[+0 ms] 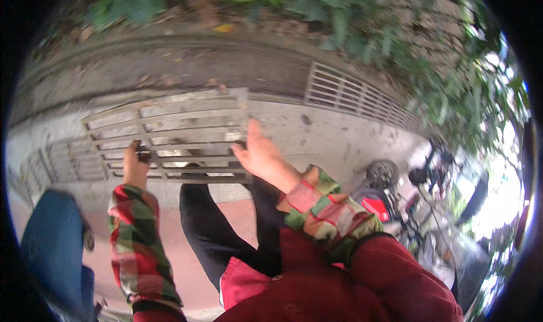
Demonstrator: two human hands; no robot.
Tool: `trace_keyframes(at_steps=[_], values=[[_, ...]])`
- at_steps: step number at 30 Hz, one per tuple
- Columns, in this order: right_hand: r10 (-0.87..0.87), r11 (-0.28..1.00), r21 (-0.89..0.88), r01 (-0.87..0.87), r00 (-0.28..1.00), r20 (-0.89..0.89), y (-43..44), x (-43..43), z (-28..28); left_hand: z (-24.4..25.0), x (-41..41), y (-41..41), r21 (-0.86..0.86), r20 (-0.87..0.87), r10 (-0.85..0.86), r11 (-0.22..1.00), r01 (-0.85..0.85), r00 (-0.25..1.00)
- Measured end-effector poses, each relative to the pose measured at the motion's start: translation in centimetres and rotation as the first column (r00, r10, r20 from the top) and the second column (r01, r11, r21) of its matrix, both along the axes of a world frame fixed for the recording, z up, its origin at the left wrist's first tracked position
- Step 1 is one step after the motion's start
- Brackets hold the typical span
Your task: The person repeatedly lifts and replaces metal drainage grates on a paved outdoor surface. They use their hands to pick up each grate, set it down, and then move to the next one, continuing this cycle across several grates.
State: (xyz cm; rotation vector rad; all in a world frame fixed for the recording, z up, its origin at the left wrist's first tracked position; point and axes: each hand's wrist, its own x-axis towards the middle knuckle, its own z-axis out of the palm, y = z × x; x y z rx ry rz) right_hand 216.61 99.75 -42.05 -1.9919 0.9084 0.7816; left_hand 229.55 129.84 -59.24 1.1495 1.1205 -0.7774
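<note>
A slotted drain grate (193, 131) is held up in front of my legs, above the pale pavement. My left hand (136, 165) grips its bars towards the left part, thumb pointing up. On the right end, my right hand (265, 156) has hold of the edge, thumb up and the other fingers partly hidden by the grate. Through the slots parts of the pavement and of my dark shoes show, blurred. Both of my forearms wear checked sleeve covers (138, 241).
More grating (352, 93) runs along the gutter (191, 67) at the upper right. Another grate (63, 163) lies at the left on the pavement. A person's blue-trousered leg (55, 245) is close on my left. Motorbikes (407, 203) stand at the right; leafy plants (339, 21) border the gutter.
</note>
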Motion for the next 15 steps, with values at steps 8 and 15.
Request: trace_keyframes(at_steps=[8,15], values=[[-0.140,0.987,-0.091,0.136,0.989,-0.039,-3.2,-4.3,-5.3,-10.4,2.2,-4.3,0.016,0.466,-0.604,0.737,0.676,0.647],[-0.298,0.954,-0.008,0.298,0.954,0.046,-5.5,-7.5,-10.5,-15.9,5.3,-6.7,0.052,-0.063,-0.317,0.946,0.320,0.947]])
